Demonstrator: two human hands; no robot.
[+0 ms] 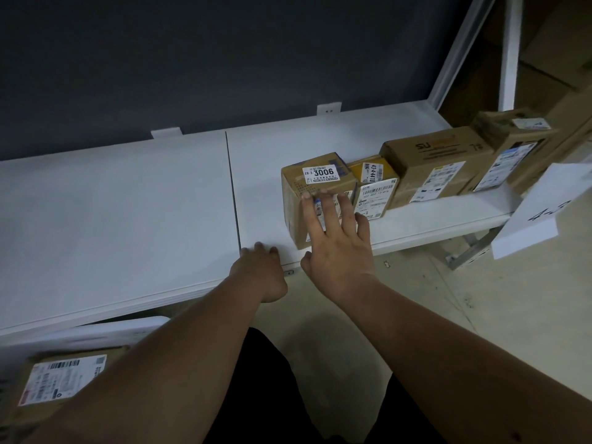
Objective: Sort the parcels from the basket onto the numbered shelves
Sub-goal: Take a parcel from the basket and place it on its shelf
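Head view: my right hand presses flat against the front of a small parcel on the white shelf.

I see that parcel, labelled 28-3-3006, standing at about 1 o'clock from frame centre, first in a row of cartons; my fingers are straight and spread over its front face, curled round nothing. Just beside it at 3 o'clock stands a yellow-topped parcel, then a larger brown carton, then a fourth box at the shelf's end. My left hand rests on the shelf's front edge near the seam, fingers bent over the lip and holding nothing I can make out. Another labelled parcel lies at 8 o'clock, below the shelf. A white tag hangs at 3 o'clock.
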